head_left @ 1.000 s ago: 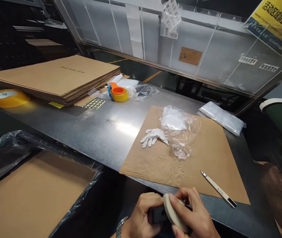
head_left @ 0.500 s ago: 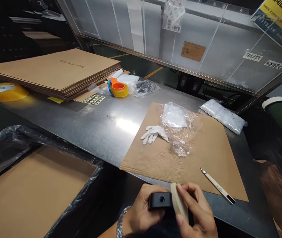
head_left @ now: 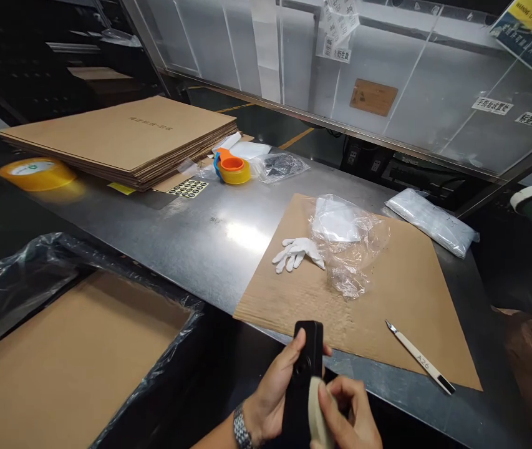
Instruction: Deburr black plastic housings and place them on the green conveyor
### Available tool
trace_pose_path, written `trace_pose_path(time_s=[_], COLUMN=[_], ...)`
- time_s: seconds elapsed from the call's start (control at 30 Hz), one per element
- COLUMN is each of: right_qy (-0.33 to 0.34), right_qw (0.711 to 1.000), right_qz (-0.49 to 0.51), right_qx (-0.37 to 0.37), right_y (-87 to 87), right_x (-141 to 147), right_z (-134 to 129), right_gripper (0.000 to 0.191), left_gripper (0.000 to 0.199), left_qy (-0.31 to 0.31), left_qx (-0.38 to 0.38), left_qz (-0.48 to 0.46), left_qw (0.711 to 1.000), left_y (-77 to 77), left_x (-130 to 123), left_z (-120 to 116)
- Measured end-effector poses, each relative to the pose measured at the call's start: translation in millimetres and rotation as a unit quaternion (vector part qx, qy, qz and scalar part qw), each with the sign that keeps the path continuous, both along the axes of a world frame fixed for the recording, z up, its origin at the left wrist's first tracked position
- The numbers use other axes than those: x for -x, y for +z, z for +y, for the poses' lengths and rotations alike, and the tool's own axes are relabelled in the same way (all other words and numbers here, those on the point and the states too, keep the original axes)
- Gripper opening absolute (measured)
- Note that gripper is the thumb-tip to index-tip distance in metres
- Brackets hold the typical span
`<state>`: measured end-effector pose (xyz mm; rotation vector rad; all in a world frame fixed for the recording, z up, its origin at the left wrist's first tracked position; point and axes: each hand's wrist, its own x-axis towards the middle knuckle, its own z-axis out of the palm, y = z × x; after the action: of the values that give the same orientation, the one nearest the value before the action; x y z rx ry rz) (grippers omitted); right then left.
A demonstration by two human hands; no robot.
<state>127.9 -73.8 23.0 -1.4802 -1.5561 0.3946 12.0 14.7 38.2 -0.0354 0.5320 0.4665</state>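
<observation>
My left hand (head_left: 275,386), with a patterned band at the wrist, is closed around a black rectangular case (head_left: 311,340) that has a round dark hole in its face. The case stands lengthwise, its far end pointing away from me. Pinched in my right hand (head_left: 352,408) is a beige, curved cloth-like pad (head_left: 316,408), pressed to the right edge of the case. The pad's lower end runs out of the frame. Beyond my hands, a white craft knife (head_left: 420,355) marked A26 lies on a cardboard sheet (head_left: 410,287).
White gloves (head_left: 298,254) and a crumpled clear bag (head_left: 350,274) lie on the cardboard. A stack of flat cartons (head_left: 120,134), a tape dispenser (head_left: 234,168) and a yellow tape roll (head_left: 36,173) sit farther left. A plastic-lined box (head_left: 83,362) stands at lower left.
The black case has turned from end-on to lengthwise in my left hand. My right hand and the pad have moved down and left along its side. The view has shifted slightly.
</observation>
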Motion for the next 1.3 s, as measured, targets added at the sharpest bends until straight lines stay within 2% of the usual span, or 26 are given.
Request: trace_pose_path(time_s=[0.1,0.17,0.3,0.37,0.5,0.67,0.73,0.83,0.9,1.0,1.07,1.13,1.2,1.3], right_qy=[0.051,0.065,0.085,0.093,0.069,0.132,0.104,0.027,0.028,0.073,0.068,0.046,0.052,0.055], right_qw=[0.998,0.997,0.987,0.980,0.987,0.968,0.966,0.968,0.964,0.960,0.965,0.974,0.976,0.975], right_qz=[-0.020,-0.039,-0.124,-0.161,-0.131,-0.196,-0.225,-0.247,-0.262,-0.268,-0.247,-0.220,-0.208,-0.204], right_qx=[-0.034,-0.031,-0.054,-0.072,-0.057,-0.083,-0.067,-0.027,-0.014,-0.037,-0.047,-0.042,-0.045,-0.069], right_y=[11.4,18.0,23.0,23.5,24.1,24.4,28.7,38.7,42.3,36.5,27.5,18.6,12.3,6.8], right_x=[-18,-27,-29,-25,-17,-11,-15,-21,-18,1,15,21,17,7], right_z=[20,32,39,37,33,28,31,40,43,33,21,10,4,-1], right_gripper=[0.048,0.052,0.061,0.065,0.063,0.067,0.067,0.060,0.052,0.045,0.046,0.053,0.061,0.068], left_gripper=[0.031,0.028,0.036,0.043,0.056,0.070,0.068,0.064,0.062,0.062,0.059,0.059,0.061,0.065], left_qy=[-0.001,0.016,0.044,0.053,0.034,0.001,-0.002,-0.005,0.000,0.009,0.007,-0.020,-0.060,-0.076], left_qx=[-0.030,-0.089,-0.250,-0.300,-0.344,-0.305,-0.328,-0.374,-0.332,-0.184,-0.091,-0.006,0.063,0.100], left_qz=[0.027,0.069,0.151,0.172,0.230,0.198,0.201,0.226,0.221,0.156,0.092,0.039,-0.002,-0.047], left_qw=[0.999,0.993,0.955,0.937,0.910,0.931,0.923,0.900,0.917,0.970,0.992,0.999,0.996,0.991], left_y=[3.4,5.6,1.9,-2.5,-4.9,-0.6,-1.9,-4.0,-3.3,-0.6,-0.5,-2.2,-4.3,-4.3], left_x=[-4,-5,-1,1,3,2,1,0,-2,-5,-7,-9,-11,-13], left_z=[-10,-16,-23,-25,-25,-18,-19,-21,-19,-11,-7,-5,-4,-2])
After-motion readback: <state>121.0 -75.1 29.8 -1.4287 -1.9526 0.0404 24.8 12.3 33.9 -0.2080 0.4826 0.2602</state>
